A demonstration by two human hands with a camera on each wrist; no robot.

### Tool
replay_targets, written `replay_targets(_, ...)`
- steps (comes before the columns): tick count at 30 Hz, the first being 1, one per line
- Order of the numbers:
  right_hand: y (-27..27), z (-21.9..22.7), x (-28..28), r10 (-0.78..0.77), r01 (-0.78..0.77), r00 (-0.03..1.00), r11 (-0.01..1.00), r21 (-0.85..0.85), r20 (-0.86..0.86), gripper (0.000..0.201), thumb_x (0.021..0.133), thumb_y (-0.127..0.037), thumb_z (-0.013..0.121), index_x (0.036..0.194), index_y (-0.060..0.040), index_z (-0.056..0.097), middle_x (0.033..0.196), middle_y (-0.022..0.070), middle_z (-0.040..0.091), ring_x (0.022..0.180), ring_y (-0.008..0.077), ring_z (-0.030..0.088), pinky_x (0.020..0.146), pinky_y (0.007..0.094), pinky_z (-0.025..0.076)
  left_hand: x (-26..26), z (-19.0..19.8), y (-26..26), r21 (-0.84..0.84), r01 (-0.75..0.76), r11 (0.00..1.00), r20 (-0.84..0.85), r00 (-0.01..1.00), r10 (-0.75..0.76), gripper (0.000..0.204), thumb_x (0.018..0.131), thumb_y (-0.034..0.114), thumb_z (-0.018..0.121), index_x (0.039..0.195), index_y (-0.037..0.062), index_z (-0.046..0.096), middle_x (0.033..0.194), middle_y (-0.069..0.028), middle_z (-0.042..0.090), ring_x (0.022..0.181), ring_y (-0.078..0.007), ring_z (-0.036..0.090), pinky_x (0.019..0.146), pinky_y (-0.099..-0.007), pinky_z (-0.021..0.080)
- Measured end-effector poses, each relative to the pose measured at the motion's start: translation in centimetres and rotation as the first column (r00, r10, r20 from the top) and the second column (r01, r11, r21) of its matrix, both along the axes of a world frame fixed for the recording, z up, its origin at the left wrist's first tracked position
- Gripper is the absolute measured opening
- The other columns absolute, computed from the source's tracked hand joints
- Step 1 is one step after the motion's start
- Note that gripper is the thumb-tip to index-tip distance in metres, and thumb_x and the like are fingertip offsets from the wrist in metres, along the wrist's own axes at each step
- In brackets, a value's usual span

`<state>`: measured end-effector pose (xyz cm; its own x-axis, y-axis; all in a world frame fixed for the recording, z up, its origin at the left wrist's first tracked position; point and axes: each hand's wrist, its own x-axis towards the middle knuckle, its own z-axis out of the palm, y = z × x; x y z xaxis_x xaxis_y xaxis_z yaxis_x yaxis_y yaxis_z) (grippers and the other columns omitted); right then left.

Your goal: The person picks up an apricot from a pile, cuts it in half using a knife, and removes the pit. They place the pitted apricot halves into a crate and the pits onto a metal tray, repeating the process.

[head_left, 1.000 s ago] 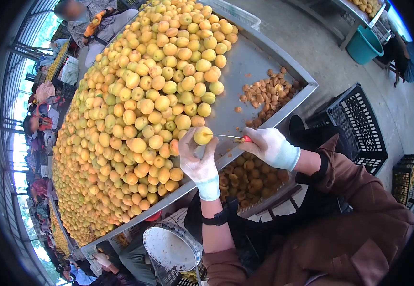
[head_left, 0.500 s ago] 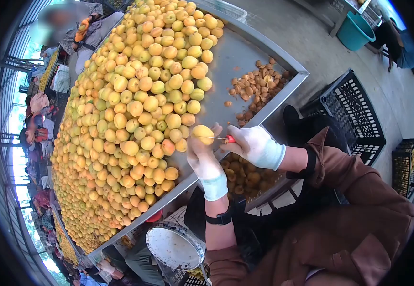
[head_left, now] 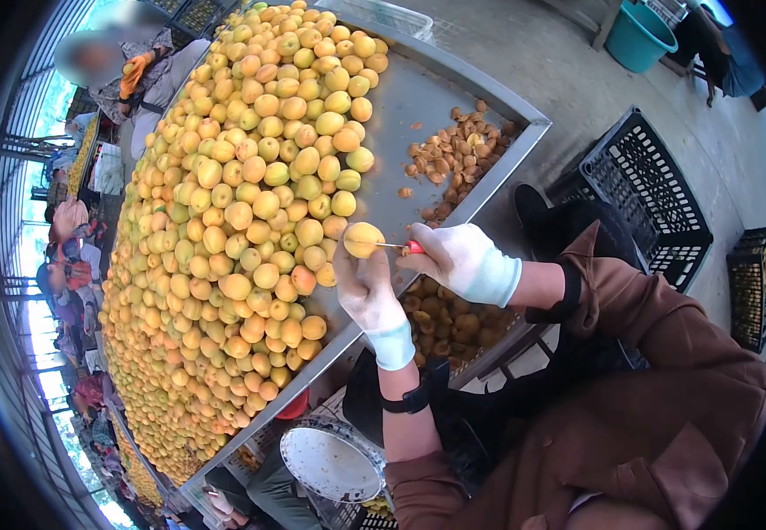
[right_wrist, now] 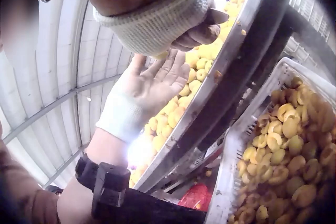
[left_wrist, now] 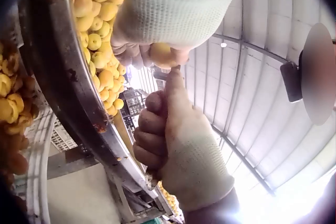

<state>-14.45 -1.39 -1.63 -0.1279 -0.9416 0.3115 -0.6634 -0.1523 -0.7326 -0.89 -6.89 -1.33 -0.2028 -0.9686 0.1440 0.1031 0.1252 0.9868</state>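
Note:
My gloved left hand (head_left: pixel 372 300) holds a yellow apricot (head_left: pixel 362 240) between fingers and thumb, above the near edge of the metal table. My right hand (head_left: pixel 458 258), also in a white glove, grips the red handle of a thin-bladed knife (head_left: pixel 413 247). The blade runs left from my fist and its end meets the apricot's side. In the left wrist view the apricot (left_wrist: pixel 161 55) shows beside my left thumb, with the right fist just below. My right hand hides most of the fruit in the right wrist view.
A large heap of apricots (head_left: pixel 250 194) covers the metal table (head_left: pixel 405 97), with a pile of brown pits (head_left: pixel 453 150) near its corner. Below the edge stands a white crate (right_wrist: pixel 222 182) of apricot halves. A black crate (head_left: pixel 643 190) and white bucket (head_left: pixel 334 461) flank me; a person sits across.
The knife blade has moved over the apricot's side, and the apricot has turned in my left hand. The head view has shifted, so the table sits farther left. Both hands keep their hold.

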Motion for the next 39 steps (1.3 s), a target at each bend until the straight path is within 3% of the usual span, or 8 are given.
replay_targets(3,-0.1,-0.2,0.2,0.000,0.001,1.000,0.999,0.051,-0.008,0.036,0.094,-0.041,0.056,0.093,-0.0055,0.050,0.063,0.0142,0.059,0.061,0.0354,0.062,0.051,0.0416,0.048,0.1,-0.5,-0.1,-0.033,-0.035,0.999,0.130,0.991,0.039,0.040,0.097,0.015,0.055,0.129,-0.0084,0.047,0.121,-0.0178,0.059,0.108,-0.0225,0.059,0.098,-0.0339,0.044)
replay_targets(5,-0.2,-0.3,0.2,0.007,-0.006,1.000,0.996,0.093,-0.010,0.036,0.094,-0.041,0.056,0.094,-0.0054,0.050,0.063,0.0141,0.059,0.061,0.0353,0.062,0.052,0.0413,0.049,-0.3,-0.6,0.5,0.131,-0.008,0.991,0.012,1.000,0.006,0.039,0.100,0.021,0.052,0.125,-0.0079,0.051,0.116,-0.0173,0.061,0.102,-0.0223,0.061,0.094,-0.0340,0.046)
replay_targets(9,-0.6,-0.4,0.3,-0.004,0.007,1.000,0.996,0.091,-0.025,0.038,0.093,-0.042,0.057,0.097,-0.0048,0.052,0.065,0.0138,0.061,0.063,0.0350,0.064,0.053,0.0409,0.050,-0.6,-1.6,0.6,0.181,0.068,0.981,-0.192,0.981,-0.032,0.042,0.101,0.029,0.047,0.123,-0.0069,0.053,0.111,-0.0160,0.063,0.100,-0.0214,0.061,0.092,-0.0339,0.047)
replay_targets(14,-0.9,-0.4,0.1,0.028,-0.031,0.999,0.995,0.094,0.030,0.036,0.094,-0.040,0.057,0.098,-0.0048,0.052,0.067,0.0145,0.062,0.064,0.0353,0.064,0.055,0.0419,0.051,0.1,-1.5,-0.5,0.136,0.071,0.988,0.032,0.997,-0.076,0.038,0.101,0.024,0.044,0.123,-0.0064,0.054,0.112,-0.0145,0.062,0.100,-0.0212,0.059,0.090,-0.0339,0.047)
replay_targets(18,-1.2,-0.4,0.1,0.033,-0.039,0.996,0.997,0.070,0.079,0.035,0.094,-0.040,0.056,0.095,-0.0047,0.052,0.066,0.0157,0.061,0.064,0.0362,0.063,0.055,0.0432,0.050,-0.5,-1.6,-0.8,0.129,0.012,0.992,0.021,1.000,-0.015,0.037,0.099,0.018,0.045,0.126,-0.0059,0.050,0.112,-0.0138,0.061,0.099,-0.0209,0.059,0.090,-0.0334,0.047)
replay_targets(23,-1.0,-0.1,0.3,0.036,-0.047,0.994,0.993,0.106,0.101,0.037,0.095,-0.041,0.054,0.094,-0.0049,0.052,0.066,0.0162,0.061,0.063,0.0372,0.063,0.054,0.0439,0.049,-0.6,-1.3,-0.5,-0.078,-0.036,0.996,0.135,0.990,0.046,0.041,0.101,0.025,0.044,0.129,-0.0056,0.044,0.108,-0.0136,0.061,0.094,-0.0209,0.060,0.088,-0.0341,0.048)
replay_targets(26,-0.7,0.5,0.3,0.063,-0.067,0.998,0.969,0.239,0.026,0.037,0.095,-0.042,0.054,0.094,-0.0051,0.052,0.065,0.0160,0.061,0.063,0.0368,0.064,0.055,0.0433,0.050,-0.1,-2.3,-0.7,0.114,-0.081,0.990,-0.026,0.996,0.084,0.046,0.103,0.034,0.039,0.124,-0.0064,0.048,0.104,-0.0143,0.062,0.094,-0.0224,0.060,0.087,-0.0351,0.048)
replay_targets(39,-0.6,-0.6,0.2,0.051,-0.046,0.999,0.975,0.219,-0.017,0.033,0.093,-0.038,0.059,0.100,-0.0060,0.053,0.065,0.0153,0.061,0.062,0.0351,0.063,0.054,0.0407,0.050,-1.1,-0.3,0.3,0.083,-0.130,0.988,0.173,0.978,0.114,0.055,0.102,0.037,0.033,0.108,-0.0098,0.060,0.103,-0.0192,0.068,0.091,-0.0249,0.065,0.082,-0.0347,0.052)
